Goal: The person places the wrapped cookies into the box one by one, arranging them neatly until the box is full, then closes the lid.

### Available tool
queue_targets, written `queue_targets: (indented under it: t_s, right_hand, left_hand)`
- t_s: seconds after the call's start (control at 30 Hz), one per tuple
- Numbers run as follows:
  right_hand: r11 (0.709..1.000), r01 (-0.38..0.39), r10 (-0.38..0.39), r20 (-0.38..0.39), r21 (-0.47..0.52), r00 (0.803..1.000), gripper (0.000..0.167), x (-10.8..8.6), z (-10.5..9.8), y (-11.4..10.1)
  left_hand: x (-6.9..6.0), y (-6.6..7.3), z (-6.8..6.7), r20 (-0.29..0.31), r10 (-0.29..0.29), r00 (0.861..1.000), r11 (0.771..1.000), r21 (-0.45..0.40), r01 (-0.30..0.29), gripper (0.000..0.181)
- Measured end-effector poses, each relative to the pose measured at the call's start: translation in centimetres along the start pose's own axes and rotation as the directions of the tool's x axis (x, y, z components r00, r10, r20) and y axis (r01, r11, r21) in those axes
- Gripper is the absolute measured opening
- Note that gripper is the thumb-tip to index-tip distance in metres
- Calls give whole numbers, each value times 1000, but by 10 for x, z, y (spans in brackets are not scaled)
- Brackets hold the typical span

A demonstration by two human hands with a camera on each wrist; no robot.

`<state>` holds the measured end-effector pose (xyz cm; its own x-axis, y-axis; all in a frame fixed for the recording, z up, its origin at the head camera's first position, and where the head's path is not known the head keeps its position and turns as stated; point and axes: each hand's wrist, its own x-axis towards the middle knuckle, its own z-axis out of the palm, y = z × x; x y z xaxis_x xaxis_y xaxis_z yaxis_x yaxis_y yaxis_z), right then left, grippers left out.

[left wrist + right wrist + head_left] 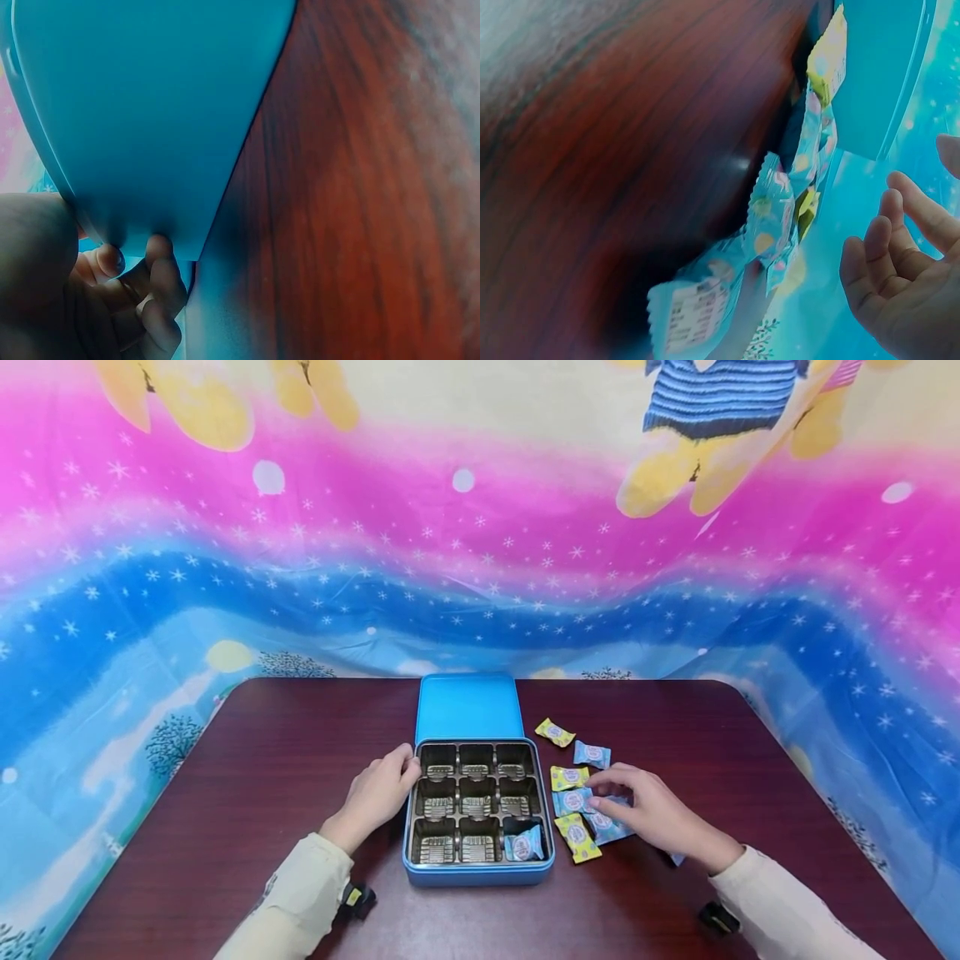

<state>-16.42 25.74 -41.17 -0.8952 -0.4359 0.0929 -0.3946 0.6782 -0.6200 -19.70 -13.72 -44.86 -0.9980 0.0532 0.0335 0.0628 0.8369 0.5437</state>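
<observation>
A blue tin (480, 875) with a gold divided tray stands on the table; one blue-wrapped candy (525, 843) lies in its front right compartment, and the other compartments hold nothing. My left hand (378, 793) grips the tin's left side near the back corner; in the left wrist view, its bent fingers (161, 281) touch the blue wall (165, 127). Over the candies to the right of the tin hovers my right hand (660, 814), fingers apart and slightly bent. The right wrist view shows that hand (911, 281) holding nothing, beside blue candies (769, 206) and a yellow candy (829, 60).
Behind the tin lies its blue lid (468, 708). Several yellow and blue candies are spread right of the tin, among them a yellow one (555, 732) and a blue one (592, 754) at the back. A patterned cloth (480, 552) hangs behind the dark red table (300, 718).
</observation>
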Motion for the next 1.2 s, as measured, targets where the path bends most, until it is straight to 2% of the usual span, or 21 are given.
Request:
queue_targets:
  t_s: [0.57, 0.83, 1.2]
  right_hand:
    - [998, -69, 69, -13, -2, 998, 24, -13, -7, 21]
    - [998, -65, 66, -24, 13, 998, 27, -19, -10, 29]
    - [992, -121, 121, -31, -20, 992, 26, -29, -14, 36]
  left_hand:
    - [-1, 0, 1, -6, 1, 1000, 1000, -4, -1, 25]
    - [-1, 1, 1, -1, 0, 1000, 1000, -9, 0, 25]
    - [-1, 1, 1, -6, 1, 1000, 1000, -12, -1, 24]
